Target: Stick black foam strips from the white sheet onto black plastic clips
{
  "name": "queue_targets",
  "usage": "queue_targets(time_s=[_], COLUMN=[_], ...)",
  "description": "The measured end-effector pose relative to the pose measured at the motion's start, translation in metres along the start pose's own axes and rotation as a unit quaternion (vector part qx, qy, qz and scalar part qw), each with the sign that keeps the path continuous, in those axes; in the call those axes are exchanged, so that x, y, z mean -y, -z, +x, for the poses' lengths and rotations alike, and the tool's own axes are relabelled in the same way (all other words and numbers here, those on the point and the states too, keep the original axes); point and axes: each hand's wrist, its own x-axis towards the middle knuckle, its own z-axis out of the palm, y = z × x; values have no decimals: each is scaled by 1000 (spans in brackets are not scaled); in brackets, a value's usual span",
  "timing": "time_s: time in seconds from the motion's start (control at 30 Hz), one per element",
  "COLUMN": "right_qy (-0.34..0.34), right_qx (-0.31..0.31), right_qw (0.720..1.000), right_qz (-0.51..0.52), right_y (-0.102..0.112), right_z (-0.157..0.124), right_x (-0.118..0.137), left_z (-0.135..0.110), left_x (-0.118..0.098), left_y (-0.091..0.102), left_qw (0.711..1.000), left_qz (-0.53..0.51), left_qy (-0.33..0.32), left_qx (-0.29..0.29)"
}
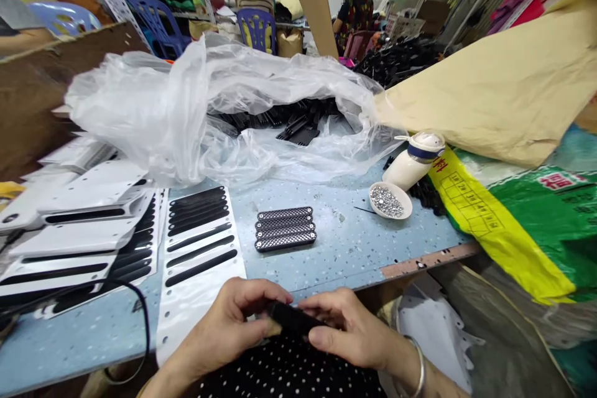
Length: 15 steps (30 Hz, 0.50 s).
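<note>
Both my hands are at the near edge of the blue table, over my polka-dot lap. My left hand (233, 317) and my right hand (347, 326) pinch the two ends of one small black plastic strip (293, 318). Fingers of both are curled round it. Just beyond, on the table, lies a row of several black perforated strips (285, 229) side by side. A white backing sheet (198, 273) with long black adhesive strips lies left of my hands. A small white bowl of silver rivets (390, 200) sits to the right.
A big clear plastic bag (196, 112) holds a heap of black parts (298, 124). White die-cut sheets (79, 224) are stacked at left, with a black cable (140, 298). A white bottle (413, 161) lies by green-yellow sacks (522, 217). Two people sit far back.
</note>
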Motion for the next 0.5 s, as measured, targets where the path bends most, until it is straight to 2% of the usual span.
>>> queue_targets(time_s=[0.07, 0.13, 0.33, 0.5], right_qy=[32, 53, 29, -7], right_qx=[-49, -62, 1, 8], right_qw=[993, 987, 986, 982], right_qz=[-98, -136, -164, -190], right_y=[3, 3, -5, -12], right_z=[0, 2, 7, 4], right_x=[6, 11, 11, 3], left_z=[-9, -18, -34, -40], left_x=[6, 13, 25, 26], left_y=[-3, -7, -24, -33], left_qw=[999, 997, 989, 988], left_qz=[-23, -58, -127, -131], left_qy=[13, 33, 70, 80], left_qx=[-17, -31, -36, -25])
